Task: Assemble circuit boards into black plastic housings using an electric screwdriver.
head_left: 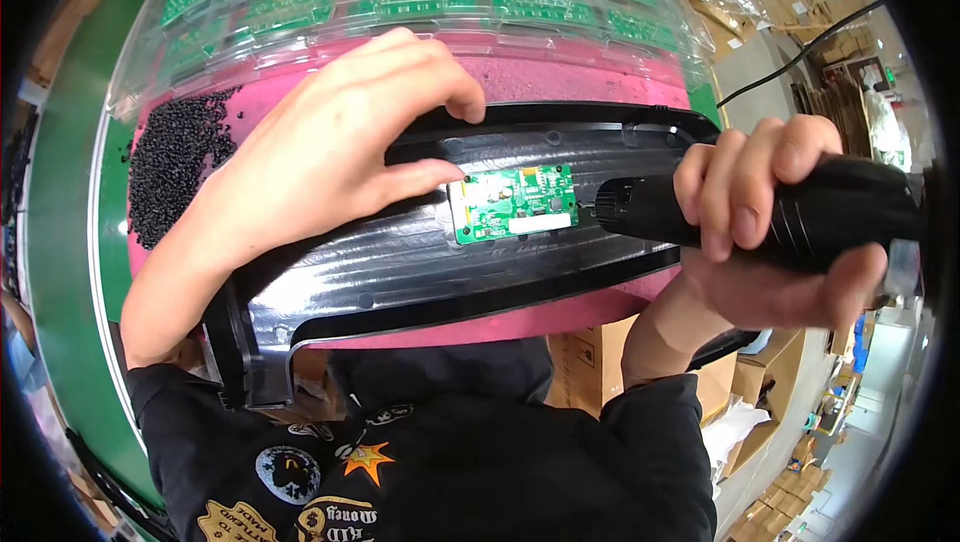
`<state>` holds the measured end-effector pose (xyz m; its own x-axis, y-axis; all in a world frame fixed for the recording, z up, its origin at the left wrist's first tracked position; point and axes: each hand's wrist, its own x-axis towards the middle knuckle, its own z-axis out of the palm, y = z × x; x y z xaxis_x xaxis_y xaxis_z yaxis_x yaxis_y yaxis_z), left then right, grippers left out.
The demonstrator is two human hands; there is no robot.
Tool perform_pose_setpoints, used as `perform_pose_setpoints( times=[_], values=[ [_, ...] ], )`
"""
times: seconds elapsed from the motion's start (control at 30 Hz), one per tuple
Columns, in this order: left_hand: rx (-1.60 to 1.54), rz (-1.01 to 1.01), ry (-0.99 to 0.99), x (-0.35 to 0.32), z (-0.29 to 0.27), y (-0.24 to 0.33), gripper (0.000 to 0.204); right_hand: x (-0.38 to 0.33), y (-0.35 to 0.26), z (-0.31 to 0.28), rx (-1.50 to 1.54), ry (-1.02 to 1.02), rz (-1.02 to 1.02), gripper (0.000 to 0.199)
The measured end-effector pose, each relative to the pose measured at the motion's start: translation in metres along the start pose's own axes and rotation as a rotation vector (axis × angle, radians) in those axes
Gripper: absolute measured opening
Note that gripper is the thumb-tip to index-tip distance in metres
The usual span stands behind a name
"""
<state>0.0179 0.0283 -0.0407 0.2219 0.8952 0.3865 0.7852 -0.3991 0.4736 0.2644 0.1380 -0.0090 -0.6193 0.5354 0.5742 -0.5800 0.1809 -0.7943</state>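
1. Long, black, glossy plastic housing [390, 264]: long axis runs left to right across the person; the board sits inside it, near its middle.
2. Black, cylindrical handheld power driver [845, 207]: points leftward, its tip just beside the board's right edge; contact I cannot tell.
3. Left hand [365, 117]: thumb and fingers spread, pinching nothing; thumb tip at the board's upper-left corner, nearer than the other hand.
4. Right hand [745, 192]: fingers wrapped around the driver, right of the board.
5. Green, rectangular circuit board [515, 204]: long axis roughly in line with the driver.
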Motion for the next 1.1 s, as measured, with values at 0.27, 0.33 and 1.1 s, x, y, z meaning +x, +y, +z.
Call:
perform_pose_setpoints(
  times=[0.27, 0.33, 1.1],
  values=[
    [0.06, -0.038, -0.031, 0.001, 0.0, -0.003, 0.039, -0.006, 0.011, 0.003, -0.058, 0.226, 0.133, 0.067],
    [0.055, -0.059, -0.025, 0.0, 0.0, -0.003, 0.04, -0.004, 0.013, 0.005, -0.044, 0.225, 0.135, 0.067],
    [0.453, -0.49, -0.456, -0.024, -0.061, -0.015, 0.024, 0.053, 0.019, -0.038, 0.461, 0.731, 0.491, 0.034]
  ],
)
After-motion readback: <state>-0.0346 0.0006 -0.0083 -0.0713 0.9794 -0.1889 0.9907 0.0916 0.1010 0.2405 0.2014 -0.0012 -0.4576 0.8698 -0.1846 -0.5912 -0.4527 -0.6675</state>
